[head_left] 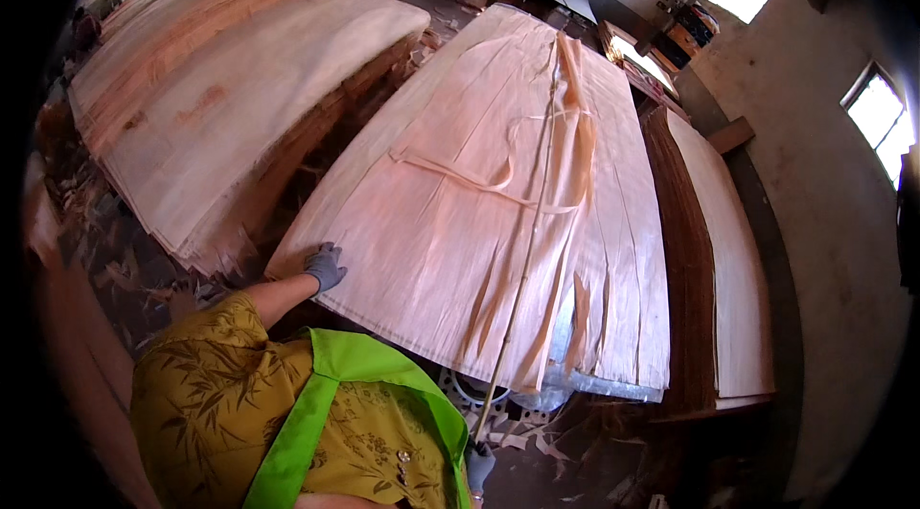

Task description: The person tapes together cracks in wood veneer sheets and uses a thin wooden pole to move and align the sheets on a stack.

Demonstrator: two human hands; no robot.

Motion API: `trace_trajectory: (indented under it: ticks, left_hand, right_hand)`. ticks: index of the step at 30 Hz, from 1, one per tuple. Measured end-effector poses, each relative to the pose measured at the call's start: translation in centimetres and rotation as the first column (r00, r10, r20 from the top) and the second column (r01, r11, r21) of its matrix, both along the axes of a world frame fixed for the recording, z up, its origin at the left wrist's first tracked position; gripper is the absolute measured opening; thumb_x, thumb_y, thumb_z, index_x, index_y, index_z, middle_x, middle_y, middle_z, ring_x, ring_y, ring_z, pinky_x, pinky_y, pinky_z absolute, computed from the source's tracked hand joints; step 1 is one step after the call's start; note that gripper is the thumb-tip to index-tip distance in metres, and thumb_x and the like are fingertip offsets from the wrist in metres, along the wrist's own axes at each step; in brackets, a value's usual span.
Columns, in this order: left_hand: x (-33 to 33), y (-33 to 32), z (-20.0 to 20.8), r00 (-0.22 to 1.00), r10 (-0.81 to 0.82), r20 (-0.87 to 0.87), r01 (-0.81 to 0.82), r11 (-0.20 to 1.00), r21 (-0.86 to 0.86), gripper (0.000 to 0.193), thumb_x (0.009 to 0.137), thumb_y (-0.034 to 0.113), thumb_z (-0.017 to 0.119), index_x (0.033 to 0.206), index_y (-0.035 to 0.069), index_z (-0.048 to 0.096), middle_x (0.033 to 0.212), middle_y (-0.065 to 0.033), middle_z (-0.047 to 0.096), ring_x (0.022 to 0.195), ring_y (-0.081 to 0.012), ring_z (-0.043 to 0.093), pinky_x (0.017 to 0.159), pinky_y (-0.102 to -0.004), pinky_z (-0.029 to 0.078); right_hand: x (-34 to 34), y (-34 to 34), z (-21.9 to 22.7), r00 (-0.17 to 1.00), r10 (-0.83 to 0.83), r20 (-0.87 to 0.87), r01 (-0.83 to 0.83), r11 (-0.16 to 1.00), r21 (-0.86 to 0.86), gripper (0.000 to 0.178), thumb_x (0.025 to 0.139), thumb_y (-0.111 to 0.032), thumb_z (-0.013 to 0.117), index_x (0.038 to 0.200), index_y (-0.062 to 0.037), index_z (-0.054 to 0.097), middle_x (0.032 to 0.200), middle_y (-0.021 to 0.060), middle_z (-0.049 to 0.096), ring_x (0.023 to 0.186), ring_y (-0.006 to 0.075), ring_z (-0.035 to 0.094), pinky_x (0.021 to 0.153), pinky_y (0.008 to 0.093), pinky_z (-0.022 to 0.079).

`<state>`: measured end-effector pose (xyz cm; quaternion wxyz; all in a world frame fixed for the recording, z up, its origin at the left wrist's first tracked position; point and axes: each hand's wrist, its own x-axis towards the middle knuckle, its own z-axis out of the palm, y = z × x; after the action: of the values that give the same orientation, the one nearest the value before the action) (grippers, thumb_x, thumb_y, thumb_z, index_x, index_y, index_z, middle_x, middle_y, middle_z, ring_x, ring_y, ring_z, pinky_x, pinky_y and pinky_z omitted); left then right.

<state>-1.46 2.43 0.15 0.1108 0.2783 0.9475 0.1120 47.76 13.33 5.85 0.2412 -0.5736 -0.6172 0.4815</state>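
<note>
A broad sheet of pale wood veneer (431,241), cracked along its grain, lies over a work surface in front of me. My left hand (326,266), in a grey glove, rests with its fingers laid over the near left edge of that sheet. Down by my apron, my right hand (479,466), also gloved, is closed around the near end of a long thin stick (522,284). The stick runs away from me across the sheet. Loose veneer strips (460,175) curl over the sheet beside and across the stick. Splits gape at the sheet's near right edge.
To the left stands a tall veneer stack (259,97), with another stack (201,11) behind it. A further veneer stack (733,269) is along the right wall. Scraps (551,447) litter the floor near my right hand. Bright windows (880,116) open in the wall.
</note>
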Motion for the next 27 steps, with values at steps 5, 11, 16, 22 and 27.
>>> trace_trajectory:
  ticks: [5,11,16,22,27]
  left_hand:
    - [-0.1,0.3,0.3,0.997,-0.053,0.055,0.056,0.997,-0.053,0.054,0.076,0.038,0.058,0.12,0.008,0.047,0.131,-0.0164,0.036,0.114,-0.0345,0.044,0.091,-0.0443,0.04]
    - [-1.1,-0.7,-0.8,0.992,-0.118,0.037,0.12,0.991,-0.052,0.054,0.077,0.039,0.057,0.122,0.01,0.048,0.133,-0.0185,0.035,0.117,-0.0354,0.04,0.096,-0.0427,0.036]
    - [-1.2,-1.1,-0.6,0.984,-0.135,0.113,0.134,0.991,0.016,0.055,0.077,0.038,0.056,0.124,0.011,0.048,0.137,-0.0183,0.031,0.122,-0.0346,0.036,0.099,-0.0413,0.033]
    - [-1.6,-1.6,-1.3,0.985,-0.158,0.077,0.159,0.987,-0.011,0.055,0.077,0.036,0.056,0.125,0.011,0.047,0.137,-0.017,0.032,0.123,-0.0337,0.035,0.1,-0.0406,0.032]
    - [-1.3,-1.0,-0.6,0.985,-0.146,0.098,0.152,0.987,-0.06,0.056,0.077,0.037,0.056,0.125,0.01,0.046,0.138,-0.0164,0.031,0.124,-0.0337,0.034,0.102,-0.0398,0.031]
  right_hand:
    - [-0.8,4.0,-2.0,0.982,-0.102,-0.16,0.055,0.961,-0.272,0.023,0.081,-0.019,0.065,0.065,-0.0055,0.054,0.05,-0.002,0.045,0.045,0.0074,0.042,0.041,0.0231,0.03]
    - [-4.3,11.0,-4.6,0.991,-0.057,-0.12,0.048,0.996,-0.076,0.027,0.082,-0.019,0.063,0.062,-0.0023,0.054,0.055,-0.0015,0.048,0.049,0.0068,0.04,0.044,0.0244,0.031]
    - [-6.8,12.8,-5.9,0.98,-0.035,-0.195,0.041,0.999,0.029,0.032,0.083,-0.02,0.062,0.058,-0.0058,0.049,0.051,-0.0028,0.044,0.043,0.0072,0.036,0.04,0.025,0.028]
    - [-8.8,10.9,-4.6,0.98,-0.043,-0.194,0.05,0.998,0.029,0.036,0.083,-0.023,0.061,0.059,-0.002,0.044,0.054,-0.0044,0.038,0.053,0.0063,0.031,0.045,0.0267,0.025]
    - [-5.1,8.7,-7.4,0.982,-0.057,-0.178,0.072,0.994,0.08,0.028,0.083,-0.02,0.063,0.061,-0.0067,0.051,0.051,-0.0045,0.042,0.044,0.0048,0.035,0.04,0.024,0.026]
